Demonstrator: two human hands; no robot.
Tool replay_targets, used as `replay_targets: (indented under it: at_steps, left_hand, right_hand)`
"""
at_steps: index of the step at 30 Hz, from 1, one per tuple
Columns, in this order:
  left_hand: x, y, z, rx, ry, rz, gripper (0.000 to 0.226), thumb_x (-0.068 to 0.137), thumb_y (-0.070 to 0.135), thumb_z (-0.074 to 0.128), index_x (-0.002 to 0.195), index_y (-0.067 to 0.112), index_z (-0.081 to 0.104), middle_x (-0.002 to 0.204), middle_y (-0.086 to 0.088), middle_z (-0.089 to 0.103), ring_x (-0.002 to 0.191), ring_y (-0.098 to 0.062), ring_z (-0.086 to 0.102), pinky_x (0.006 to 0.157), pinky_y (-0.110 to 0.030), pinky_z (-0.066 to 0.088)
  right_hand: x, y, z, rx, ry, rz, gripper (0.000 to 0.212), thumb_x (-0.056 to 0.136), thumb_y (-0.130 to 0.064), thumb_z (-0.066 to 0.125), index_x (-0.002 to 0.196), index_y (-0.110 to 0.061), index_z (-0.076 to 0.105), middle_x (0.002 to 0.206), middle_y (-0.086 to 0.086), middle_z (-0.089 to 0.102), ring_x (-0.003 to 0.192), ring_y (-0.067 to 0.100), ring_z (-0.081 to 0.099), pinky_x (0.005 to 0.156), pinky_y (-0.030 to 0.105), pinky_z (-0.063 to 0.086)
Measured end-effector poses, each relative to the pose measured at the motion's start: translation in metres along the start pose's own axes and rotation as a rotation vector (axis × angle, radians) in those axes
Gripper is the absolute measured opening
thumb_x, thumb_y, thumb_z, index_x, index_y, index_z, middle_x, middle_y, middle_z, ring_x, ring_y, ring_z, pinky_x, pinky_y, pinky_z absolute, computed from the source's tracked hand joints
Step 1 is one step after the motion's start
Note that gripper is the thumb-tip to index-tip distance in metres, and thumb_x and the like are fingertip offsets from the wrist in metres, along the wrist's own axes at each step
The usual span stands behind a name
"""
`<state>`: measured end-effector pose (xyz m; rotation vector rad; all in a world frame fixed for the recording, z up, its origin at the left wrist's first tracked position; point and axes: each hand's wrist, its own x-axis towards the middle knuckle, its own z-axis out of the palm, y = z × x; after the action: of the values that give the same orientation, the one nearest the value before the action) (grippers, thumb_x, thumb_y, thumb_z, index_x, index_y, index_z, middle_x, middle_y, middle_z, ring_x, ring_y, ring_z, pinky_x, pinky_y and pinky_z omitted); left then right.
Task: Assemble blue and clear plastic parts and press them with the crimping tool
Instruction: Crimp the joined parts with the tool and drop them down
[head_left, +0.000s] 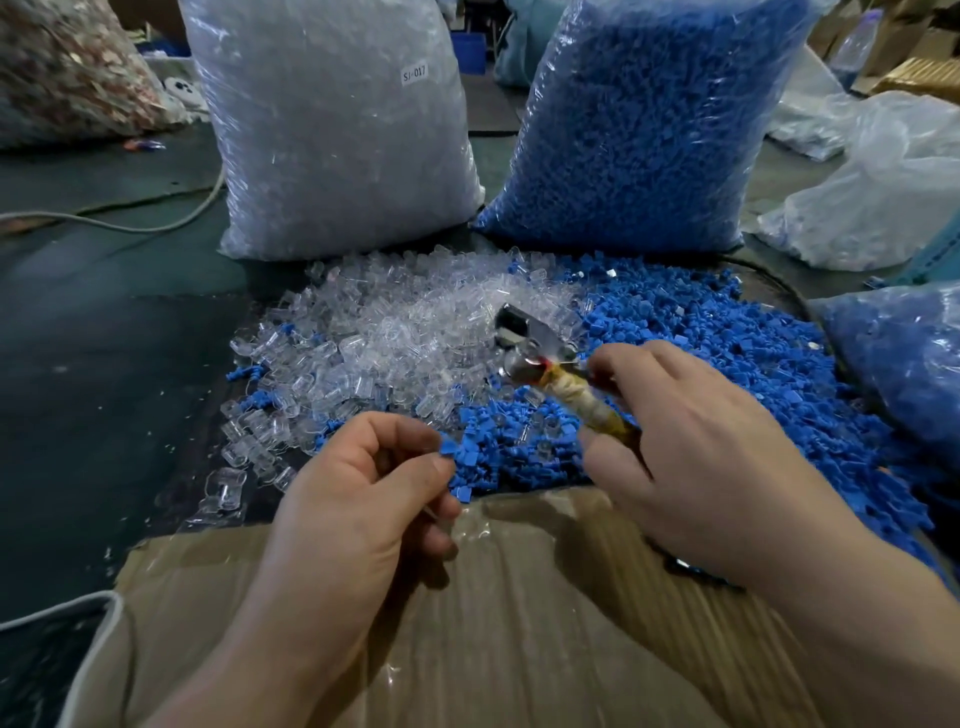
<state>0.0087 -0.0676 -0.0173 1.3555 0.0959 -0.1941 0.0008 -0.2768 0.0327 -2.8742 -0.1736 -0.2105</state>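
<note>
A heap of clear plastic parts (374, 332) lies on the dark surface, with a heap of blue plastic parts (717, 353) to its right. My left hand (363, 499) pinches a small blue part (448, 447) between thumb and fingertips, just above the near edge of the heaps. My right hand (691, 452) grips the tape-wrapped handle of the metal crimping tool (535, 345). Its shiny jaws point up-left over the clear heap. The tool's lower handle is hidden under my fingers.
A big bag of clear parts (332, 124) and a big bag of blue parts (644, 119) stand behind the heaps. A taped cardboard box (467, 623) lies under my wrists. More plastic bags (893, 176) sit at the right. A cable (130, 221) runs at the left.
</note>
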Motion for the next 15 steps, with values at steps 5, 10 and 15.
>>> replay_targets:
  at_steps: [5, 10, 15]
  left_hand:
    - [-0.001, 0.004, 0.001, -0.024, 0.014, 0.064, 0.008, 0.070, 0.018, 0.070, 0.077, 0.023, 0.070, 0.061, -0.013, 0.062, 0.042, -0.019, 0.052, 0.036, -0.026, 0.044]
    - [-0.004, 0.007, -0.003, 0.002, -0.054, 0.103, 0.013, 0.070, 0.019, 0.067, 0.082, 0.018, 0.070, 0.065, -0.012, 0.064, 0.048, -0.020, 0.055, 0.040, -0.028, 0.048]
    - [-0.003, 0.003, -0.007, 0.057, -0.087, 0.187, 0.012, 0.071, 0.016, 0.068, 0.080, 0.023, 0.072, 0.066, -0.007, 0.067, 0.054, -0.016, 0.061, 0.046, -0.022, 0.051]
  right_hand:
    - [-0.009, -0.008, -0.003, -0.033, -0.091, -0.180, 0.053, 0.075, -0.052, 0.040, 0.122, -0.030, 0.052, 0.103, -0.011, 0.054, 0.089, 0.011, 0.052, 0.071, 0.028, 0.044]
    - [-0.012, -0.007, 0.001, -0.005, -0.110, -0.206, 0.060, 0.074, -0.055, 0.038, 0.128, -0.031, 0.050, 0.111, -0.011, 0.057, 0.098, 0.015, 0.054, 0.080, 0.035, 0.050]
    - [-0.014, -0.003, 0.001, 0.007, -0.085, -0.213, 0.061, 0.074, -0.053, 0.038, 0.128, -0.029, 0.051, 0.110, -0.010, 0.057, 0.097, 0.016, 0.055, 0.080, 0.034, 0.051]
